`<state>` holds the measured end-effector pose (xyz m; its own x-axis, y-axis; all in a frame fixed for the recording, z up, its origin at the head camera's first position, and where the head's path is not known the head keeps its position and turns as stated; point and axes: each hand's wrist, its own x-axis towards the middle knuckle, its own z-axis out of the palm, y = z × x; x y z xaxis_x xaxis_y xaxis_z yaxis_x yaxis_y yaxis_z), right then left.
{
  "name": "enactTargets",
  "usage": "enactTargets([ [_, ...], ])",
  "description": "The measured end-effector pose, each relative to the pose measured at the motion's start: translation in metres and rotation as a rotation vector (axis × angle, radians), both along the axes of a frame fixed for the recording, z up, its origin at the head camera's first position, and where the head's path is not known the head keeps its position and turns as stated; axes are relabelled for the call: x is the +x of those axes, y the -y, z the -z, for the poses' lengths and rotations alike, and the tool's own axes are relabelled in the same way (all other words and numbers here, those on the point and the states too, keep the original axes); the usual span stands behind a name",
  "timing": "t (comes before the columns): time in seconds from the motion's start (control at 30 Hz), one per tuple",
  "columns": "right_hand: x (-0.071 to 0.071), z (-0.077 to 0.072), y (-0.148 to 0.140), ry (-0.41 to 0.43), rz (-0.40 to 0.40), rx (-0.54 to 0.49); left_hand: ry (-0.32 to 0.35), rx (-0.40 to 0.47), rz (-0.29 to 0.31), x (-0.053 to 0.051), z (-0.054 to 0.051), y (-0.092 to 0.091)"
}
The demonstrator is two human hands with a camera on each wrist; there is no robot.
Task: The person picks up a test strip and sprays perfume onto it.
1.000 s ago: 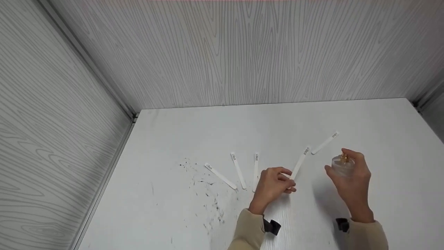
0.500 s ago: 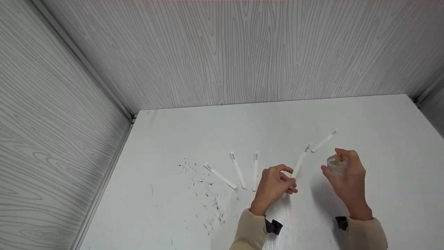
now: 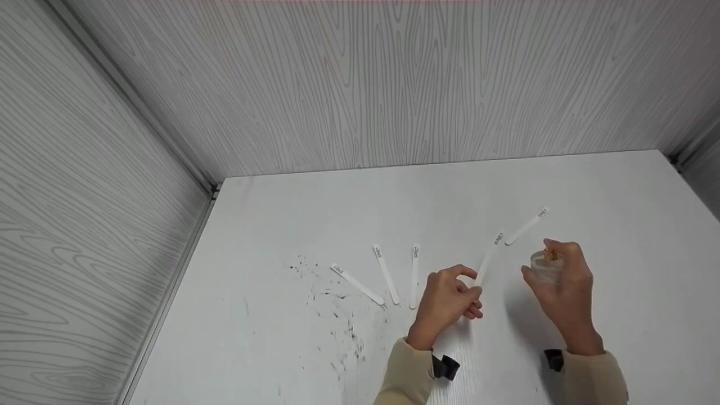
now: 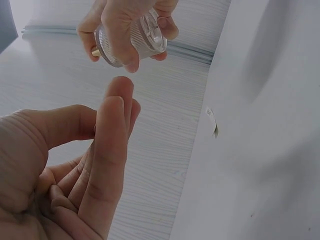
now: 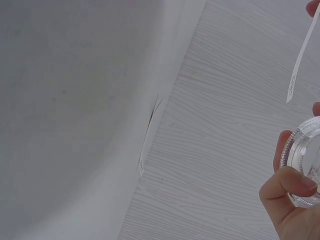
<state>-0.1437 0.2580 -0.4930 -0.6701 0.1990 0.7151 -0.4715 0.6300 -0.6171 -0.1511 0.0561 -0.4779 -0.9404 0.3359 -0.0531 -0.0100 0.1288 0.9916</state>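
Observation:
My left hand (image 3: 447, 301) pinches the lower end of a white perfume test strip (image 3: 487, 264) between thumb and finger. The strip slants up and to the right, its printed end away from the fingers. To the right, my right hand (image 3: 568, 298) holds a round, clear glass perfume bottle (image 3: 544, 274) above the table. Its index finger lies on the gold spray top (image 3: 552, 256), and the thumb is on the bottle's near side. In the left wrist view the bottle's ribbed glass (image 4: 142, 42) shows between the right fingers. A gap separates bottle and strip.
Several more test strips lie on the white table (image 3: 253, 225): one strip (image 3: 526, 226) beyond the hands, others fanned out left, such as the leftmost strip (image 3: 357, 285). Dark specks (image 3: 351, 329) mark the tabletop. Wood-grain panels (image 3: 360, 84) stand behind and at the sides.
My right hand has shifted slightly left with the perfume bottle, closer to the held strip. My left hand and its strip stay almost where they were.

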Motion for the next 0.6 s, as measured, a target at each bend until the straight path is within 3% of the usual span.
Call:
enactTargets([
  [0.6,-0.0012,0.0007,0.0011,0.002,0.014,0.012,0.016,-0.009,-0.019,0.0003,-0.0028,0.0021],
])
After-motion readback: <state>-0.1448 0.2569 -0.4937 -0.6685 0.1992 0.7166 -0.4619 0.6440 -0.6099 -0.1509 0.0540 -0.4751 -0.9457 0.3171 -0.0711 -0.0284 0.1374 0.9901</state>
